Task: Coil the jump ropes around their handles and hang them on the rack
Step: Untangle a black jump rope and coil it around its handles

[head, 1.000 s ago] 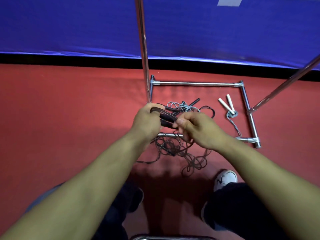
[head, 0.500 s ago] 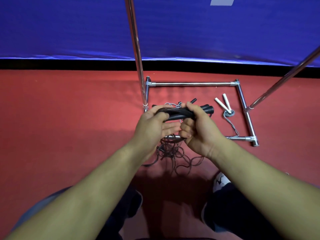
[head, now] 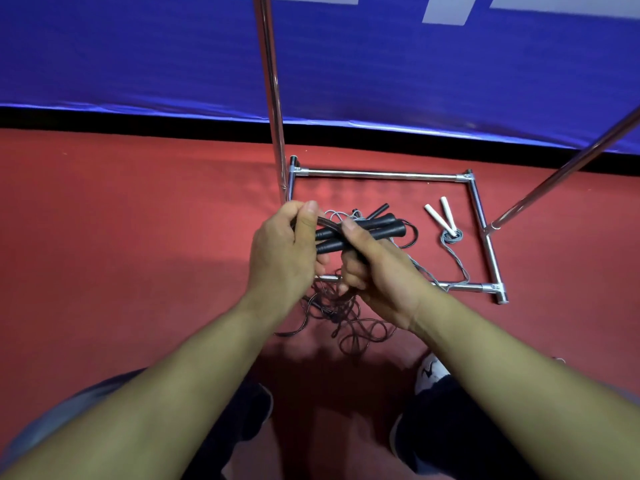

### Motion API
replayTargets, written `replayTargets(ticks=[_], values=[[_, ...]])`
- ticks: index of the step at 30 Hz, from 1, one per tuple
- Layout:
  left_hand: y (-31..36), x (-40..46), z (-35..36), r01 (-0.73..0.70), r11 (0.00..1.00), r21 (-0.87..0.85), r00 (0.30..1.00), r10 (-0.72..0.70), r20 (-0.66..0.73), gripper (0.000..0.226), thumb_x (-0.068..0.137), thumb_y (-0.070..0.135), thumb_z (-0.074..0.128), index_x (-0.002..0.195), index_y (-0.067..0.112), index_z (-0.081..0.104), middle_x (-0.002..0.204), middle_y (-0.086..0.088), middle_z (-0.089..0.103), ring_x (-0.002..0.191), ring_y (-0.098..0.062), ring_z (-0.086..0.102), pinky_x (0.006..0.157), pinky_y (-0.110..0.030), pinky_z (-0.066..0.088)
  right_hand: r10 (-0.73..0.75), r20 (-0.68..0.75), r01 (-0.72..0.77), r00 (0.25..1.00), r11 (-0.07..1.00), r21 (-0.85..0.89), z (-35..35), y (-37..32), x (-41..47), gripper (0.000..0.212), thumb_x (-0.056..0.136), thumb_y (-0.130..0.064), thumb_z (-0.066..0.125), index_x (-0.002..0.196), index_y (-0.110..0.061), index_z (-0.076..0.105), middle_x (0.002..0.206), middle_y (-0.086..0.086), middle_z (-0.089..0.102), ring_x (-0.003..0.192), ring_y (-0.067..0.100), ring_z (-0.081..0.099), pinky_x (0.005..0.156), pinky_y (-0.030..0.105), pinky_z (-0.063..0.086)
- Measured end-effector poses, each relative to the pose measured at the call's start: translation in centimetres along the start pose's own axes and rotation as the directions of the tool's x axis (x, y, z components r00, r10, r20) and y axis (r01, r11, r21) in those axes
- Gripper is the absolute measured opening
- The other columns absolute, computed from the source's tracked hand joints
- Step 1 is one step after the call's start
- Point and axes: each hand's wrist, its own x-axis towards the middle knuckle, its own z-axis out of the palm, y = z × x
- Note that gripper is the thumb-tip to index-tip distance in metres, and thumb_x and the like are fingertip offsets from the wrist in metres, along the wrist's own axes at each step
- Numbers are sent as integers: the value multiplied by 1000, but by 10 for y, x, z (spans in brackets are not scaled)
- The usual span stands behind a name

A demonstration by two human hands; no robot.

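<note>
glossy blue banner point(head: 138, 57) above matte red floor point(head: 104, 237); tubular chrome rack point(head: 381, 174) at 12 o'clock. right hand point(head: 377, 271) curls round ribbed black handles point(head: 377, 227); left hand point(head: 284, 258) pinches thin dark cord point(head: 332, 306). white-handled rope point(head: 446, 223) at 2 o'clock.

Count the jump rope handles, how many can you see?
5, maybe more hidden. Two black handles in the hands, one black handle on the floor behind them, two white handles lying inside the rack base.
</note>
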Motion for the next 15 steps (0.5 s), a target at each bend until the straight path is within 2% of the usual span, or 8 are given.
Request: replayTargets(ticks=[2,4,7,9,11,12,14,15], values=[[1,7,-3,23,997,-74,999,-27,-46,28,105,27,40,96,16,65,59,0,63,41,-13,58,43,-24,45,-129,77,146,989,947,-285,2,12,-1,28,91,-37,62,73,-16,59,57,5,52,57,22,46,67,39,40],[4,15,-10,57,983,-172,997,-63,-33,28,105,22,39,96,20,65,51,0,58,38,-15,52,41,-23,42,-184,143,231,972,845,-482,5,26,-2,11,94,-18,60,88,-24,67,71,-3,65,67,21,53,68,37,42],[6,19,-22,107,965,-241,985,-69,160,28,105,20,38,98,19,65,44,-1,53,34,-15,44,37,-20,36,-214,60,193,975,683,-704,-4,26,1,16,95,-15,61,90,-27,70,76,-10,67,65,10,58,67,30,50],[5,15,-28,137,966,-221,940,-56,337,28,106,23,39,101,20,66,43,-2,52,34,-15,43,37,-19,35,-242,-52,124,969,656,-744,-15,12,6,13,89,-15,67,87,-28,68,77,-9,66,65,9,62,68,24,53],[5,10,-33,152,974,-167,876,-54,480,28,106,24,40,107,24,67,44,-2,51,35,-14,44,37,-20,36,-276,-94,157,957,760,-630,-26,-6,10,17,83,-2,71,93,-16,72,86,-4,66,70,1,63,72,22,49],[5,8,-34,151,979,-135,842,-56,537,28,105,24,40,112,25,67,44,-2,51,35,-13,44,37,-20,37,-324,-101,191,941,752,-631,-31,-13,10,17,82,-2,74,95,-12,72,89,-2,66,72,-4,62,75,18,48],[3,5,-34,119,992,-51,779,-61,625,29,105,24,40,121,29,64,44,-2,51,35,-14,44,38,-20,38,-445,-68,221,893,565,-795,-36,-21,11,19,77,-19,83,90,-22,70,86,-12,65,77,-6,59,82,19,46],[0,4,-33,95,996,2,759,-74,647,29,105,25,41,124,30,63,44,-2,52,36,-16,46,40,-20,39,-476,-44,218,878,480,-849,-37,-24,10,21,74,-25,85,86,-27,68,84,-17,63,82,-5,58,93,24,45]])
